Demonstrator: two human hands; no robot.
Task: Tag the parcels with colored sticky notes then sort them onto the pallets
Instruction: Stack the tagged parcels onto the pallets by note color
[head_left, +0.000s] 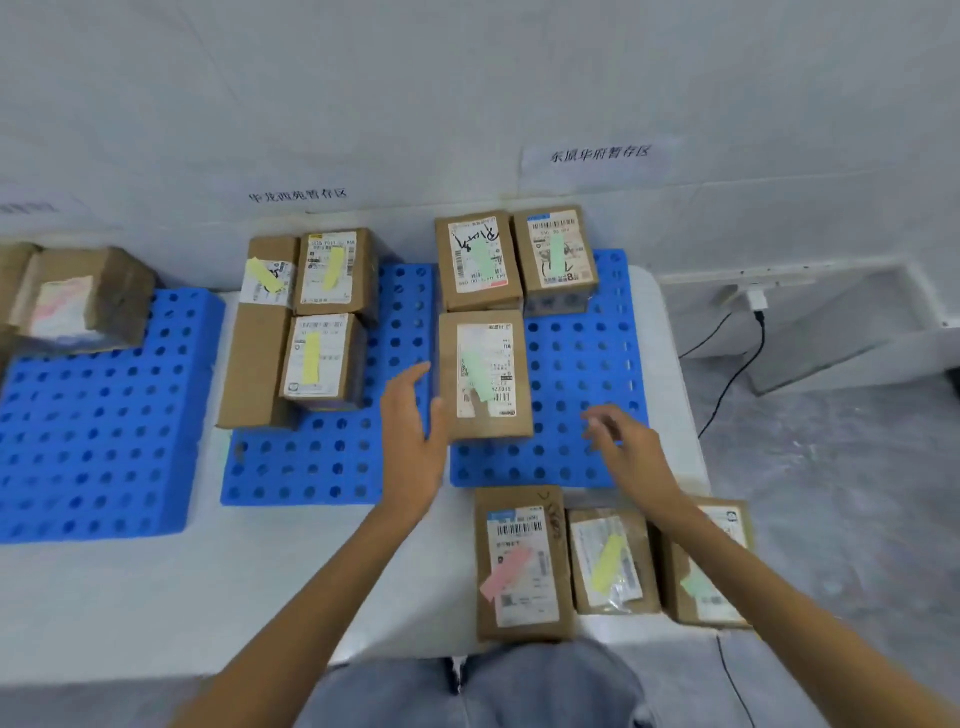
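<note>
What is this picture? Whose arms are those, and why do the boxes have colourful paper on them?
There is no machine here. A person wears a camera on their head, and it looks down, so you see their own arms. The left hand is open beside a green-note parcel on the right pallet, which is a blue board with holes. The right hand is blurry and holds nothing. The yellow-note parcels sit on the middle pallet. Three more parcels wait on the white table: a pink-note box, a yellow-note box and a green-note box. The colours show where each goes.
</note>
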